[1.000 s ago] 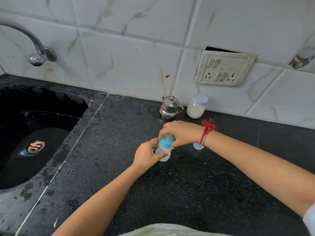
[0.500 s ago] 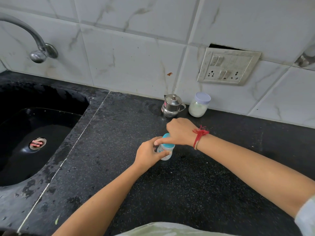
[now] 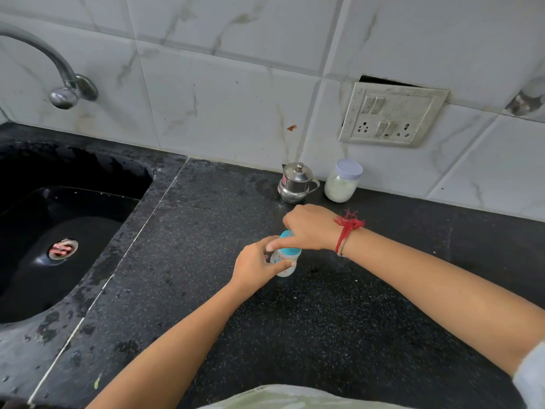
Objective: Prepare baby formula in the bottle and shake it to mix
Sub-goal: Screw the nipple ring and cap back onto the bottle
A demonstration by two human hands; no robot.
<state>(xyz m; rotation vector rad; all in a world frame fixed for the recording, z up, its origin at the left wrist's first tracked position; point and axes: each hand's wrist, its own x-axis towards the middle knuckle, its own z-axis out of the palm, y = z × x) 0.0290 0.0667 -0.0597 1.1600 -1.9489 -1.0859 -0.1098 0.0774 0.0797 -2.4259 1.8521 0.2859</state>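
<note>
Both hands grip the bottle (image 3: 283,262): left hand (image 3: 256,267) wraps its smooth, light plastic body, right hand (image 3: 309,228) pinches the teal collar (image 3: 290,249), probably the surest hold.

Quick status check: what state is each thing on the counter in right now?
Bottle: upright on the counter, blue cap on.
Left hand: grip around the bottle's body.
Right hand: grip on the cap.
Steel pot: lid on.
Jar: lidded, white contents.
Tap: not running.

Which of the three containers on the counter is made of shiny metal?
The small lidded steel pot by the wall; the jar and baby bottle are see-through plastic.
</note>
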